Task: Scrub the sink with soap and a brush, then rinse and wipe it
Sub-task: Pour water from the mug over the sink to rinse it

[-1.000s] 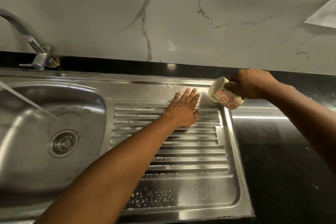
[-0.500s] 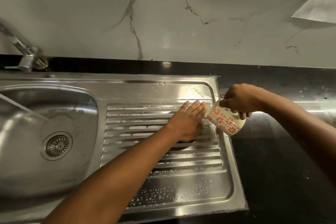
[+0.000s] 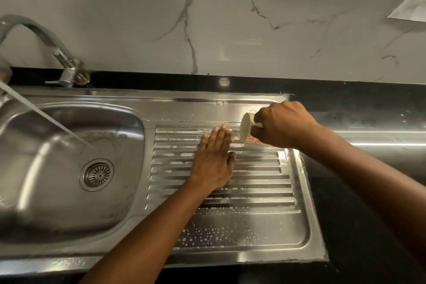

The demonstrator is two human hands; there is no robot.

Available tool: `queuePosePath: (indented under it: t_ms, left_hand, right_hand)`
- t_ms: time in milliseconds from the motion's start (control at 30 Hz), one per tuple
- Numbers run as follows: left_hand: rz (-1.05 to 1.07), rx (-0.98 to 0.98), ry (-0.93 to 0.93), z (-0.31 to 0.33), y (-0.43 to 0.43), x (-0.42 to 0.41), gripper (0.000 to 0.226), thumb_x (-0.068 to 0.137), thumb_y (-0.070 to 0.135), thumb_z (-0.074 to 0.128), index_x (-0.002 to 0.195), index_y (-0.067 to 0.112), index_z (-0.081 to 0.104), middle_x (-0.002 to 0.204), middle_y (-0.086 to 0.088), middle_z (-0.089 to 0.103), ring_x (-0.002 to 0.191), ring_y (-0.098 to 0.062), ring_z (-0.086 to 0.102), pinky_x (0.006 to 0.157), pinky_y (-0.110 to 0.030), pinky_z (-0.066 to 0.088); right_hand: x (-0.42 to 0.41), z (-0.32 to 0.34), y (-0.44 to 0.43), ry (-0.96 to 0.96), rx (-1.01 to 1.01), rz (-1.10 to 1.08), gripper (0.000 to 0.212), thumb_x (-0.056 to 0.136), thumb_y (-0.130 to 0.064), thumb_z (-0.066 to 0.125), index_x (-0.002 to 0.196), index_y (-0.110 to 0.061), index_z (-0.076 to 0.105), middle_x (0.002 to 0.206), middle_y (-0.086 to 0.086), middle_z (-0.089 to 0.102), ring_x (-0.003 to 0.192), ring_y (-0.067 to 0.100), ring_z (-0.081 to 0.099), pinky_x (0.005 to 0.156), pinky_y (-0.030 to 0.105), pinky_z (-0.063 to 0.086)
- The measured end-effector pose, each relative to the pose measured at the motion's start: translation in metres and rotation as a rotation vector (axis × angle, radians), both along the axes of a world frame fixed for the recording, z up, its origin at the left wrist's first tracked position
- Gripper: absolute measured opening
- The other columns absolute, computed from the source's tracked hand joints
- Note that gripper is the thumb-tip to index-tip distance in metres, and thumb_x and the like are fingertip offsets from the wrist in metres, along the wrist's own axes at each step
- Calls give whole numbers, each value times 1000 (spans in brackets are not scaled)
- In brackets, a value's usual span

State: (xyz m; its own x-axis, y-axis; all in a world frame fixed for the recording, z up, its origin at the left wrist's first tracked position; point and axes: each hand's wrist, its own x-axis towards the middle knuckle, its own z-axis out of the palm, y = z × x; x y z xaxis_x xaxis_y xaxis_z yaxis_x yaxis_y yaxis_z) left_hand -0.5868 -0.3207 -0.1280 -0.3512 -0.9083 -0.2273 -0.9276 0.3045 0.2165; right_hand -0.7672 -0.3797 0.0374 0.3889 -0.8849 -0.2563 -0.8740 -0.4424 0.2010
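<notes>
Single head-worn camera, looked forward and steeply down at the sink, close above the draining board, marble wall filled the top

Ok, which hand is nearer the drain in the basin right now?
Left. The left hand lies flat on the ribbed drainboard, just right of the basin holding the drain. The right hand tips a cup further right.

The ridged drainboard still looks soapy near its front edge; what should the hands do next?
Probably sweep the left hand toward the foam droplets at the front of the drainboard, while the right hand tips the cup. Suds there look unrinsed.
</notes>
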Motion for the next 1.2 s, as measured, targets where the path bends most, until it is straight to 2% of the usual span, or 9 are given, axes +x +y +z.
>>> queuePosePath:
  t_ms: [67,200,400,567,667,733,933,1067,1200]
  left_hand:
    - [88,11,4,1,3,19,71,111,55,8,167,16,-11,175,-7,-17,162,-26,-17,133,-51,-2]
    - [249,53,22,5,7,34,74,110,56,7,166,12,-12,173,-11,-22,162,-29,-19,133,-53,0]
    - [-64,26,94,6,3,13,70,112,51,15,169,17,-8,175,-4,-19,162,-25,-20,133,-52,-2]
    - [-77,20,62,-1,1,33,68,112,50,13,168,18,-11,176,-1,-18,162,-22,-18,133,-48,-5]
    - [2,-17,61,-7,7,62,68,112,50,14,168,21,-11,176,-1,-17,163,-21,-18,133,-47,-4]
    - [84,-37,68,-10,11,86,68,111,51,11,169,21,-7,177,-2,-13,163,-23,-14,133,-47,-4]
    - [291,-74,105,-14,26,164,65,111,48,14,170,20,5,178,-4,5,165,-24,3,131,-45,4]
    - [310,1,144,-10,34,200,71,107,53,5,170,20,-1,178,-3,-3,165,-21,-2,132,-44,3]
    - [321,22,234,5,39,229,73,107,55,8,170,18,3,178,-3,-2,164,-20,-4,131,-40,0]
  right_hand:
    - [0,3,0,-42,24,-28,48,103,-54,44,106,-19,76,86,0,72,69,18,65,62,27,48]
    - [-7,11,1,-111,57,-116,44,101,-54,51,115,-20,75,94,1,75,76,21,68,70,34,58]
    - [-2,6,0,-77,34,-137,44,101,-53,51,111,-19,76,93,1,75,75,22,70,70,36,60]
    - [37,-2,1,-65,10,-61,44,102,-52,49,102,-17,74,86,-1,71,68,18,64,60,26,43]
    - [68,-2,3,-58,-19,27,42,104,-50,46,99,-18,72,82,-2,69,63,13,58,56,24,40]
    - [90,1,5,-61,-52,112,42,104,-49,44,100,-18,73,83,-1,70,65,15,61,61,26,47]
    - [137,18,13,36,-178,310,40,107,-39,40,108,-19,74,107,7,78,82,24,73,69,29,53]
    - [164,25,9,26,-173,303,40,107,-44,42,114,-20,73,118,6,77,82,22,73,69,28,57]
    - [193,24,3,-109,-113,184,44,106,-51,42,120,-22,72,105,3,76,75,18,62,67,28,50]
